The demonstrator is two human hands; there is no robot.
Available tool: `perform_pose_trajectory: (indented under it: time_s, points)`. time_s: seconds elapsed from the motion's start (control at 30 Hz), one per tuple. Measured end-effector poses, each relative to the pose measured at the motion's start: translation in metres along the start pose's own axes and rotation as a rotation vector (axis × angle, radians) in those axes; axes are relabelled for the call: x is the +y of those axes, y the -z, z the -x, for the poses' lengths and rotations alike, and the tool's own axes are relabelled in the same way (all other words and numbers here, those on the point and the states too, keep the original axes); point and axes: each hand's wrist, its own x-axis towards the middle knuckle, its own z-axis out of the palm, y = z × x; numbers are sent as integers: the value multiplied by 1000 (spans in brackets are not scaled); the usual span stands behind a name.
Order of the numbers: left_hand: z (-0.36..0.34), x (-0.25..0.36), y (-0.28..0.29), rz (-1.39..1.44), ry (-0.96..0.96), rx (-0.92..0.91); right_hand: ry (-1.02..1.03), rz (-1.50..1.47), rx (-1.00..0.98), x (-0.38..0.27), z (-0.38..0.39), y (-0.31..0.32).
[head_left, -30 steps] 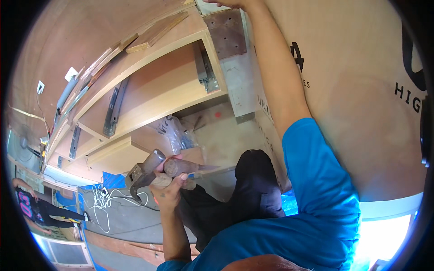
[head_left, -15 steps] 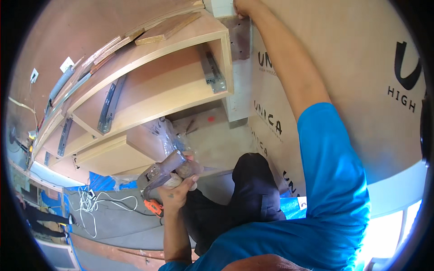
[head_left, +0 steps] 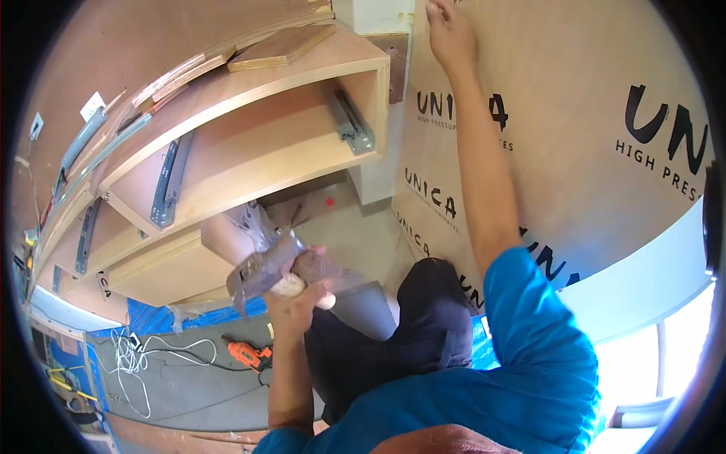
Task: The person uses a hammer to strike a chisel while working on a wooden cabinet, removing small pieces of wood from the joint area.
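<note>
Orange power drill (head_left: pixel 246 353) lies on the grey floor (head_left: pixel 181 393). Hammer (head_left: pixel 263 272), blurred: head juts left of the left hand (head_left: pixel 293 309), whose fingers wrap its pale handle and a chisel-like tool (head_left: pixel 314 267) pointing right. Right hand (head_left: pixel 454 39): at the printed panel (head_left: pixel 575 144), fingers partly curled; grip and contact cannot be determined.

The left hand (head_left: pixel 289 309) is closed in a grip, its forearm (head_left: pixel 290 378) pointing forward. The right arm (head_left: pixel 488 166) stretches far forward, nearly straight, the right hand (head_left: pixel 455 44) with fingers bent.
</note>
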Motion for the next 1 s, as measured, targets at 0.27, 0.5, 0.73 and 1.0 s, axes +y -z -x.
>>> perform_pose_trajectory:
  time_s: [0.27,0.5,0.73,1.0]
  points:
    - [-51,14,-86,-161,-88,-205,-399,-488,-980,-143,232,173]
    - [-43,10,-147,-486,-613,-458,-358,-287,-690,-130,293,168]
    - [-35,17,-129,-185,-394,-424,-530,-211,-543,-124,245,178]
    - [-13,53,-81,-232,-413,-228,-273,-546,92,-87,124,112]
